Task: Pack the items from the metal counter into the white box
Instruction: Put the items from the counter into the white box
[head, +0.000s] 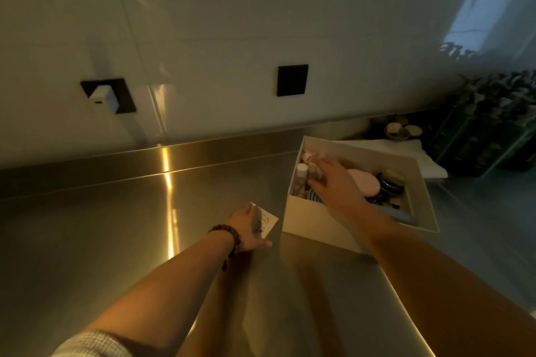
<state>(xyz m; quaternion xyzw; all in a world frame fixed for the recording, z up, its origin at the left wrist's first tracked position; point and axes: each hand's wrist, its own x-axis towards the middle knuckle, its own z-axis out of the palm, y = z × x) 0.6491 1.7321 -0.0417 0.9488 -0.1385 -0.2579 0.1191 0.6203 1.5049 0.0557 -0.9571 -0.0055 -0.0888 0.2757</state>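
Observation:
The white box [316,220] stands on the metal counter [116,226] at the right. Inside it lie small bottles [301,172], a pink oval case [365,182], dark round jars [391,184] and a blue striped item [314,197]. My right hand [336,182] reaches into the box with fingers extended over the small bottles at the far left corner. My left hand [249,226], with a bead bracelet on the wrist, holds a small white card [268,223] with a drawing, just left of the box and low over the counter.
A folded white cloth [417,153] lies behind the box. Small round containers [401,129] and a dark plant crate [493,124] stand at the far right. The tiled wall carries a black socket [292,80] and a socket with a white plug [107,97].

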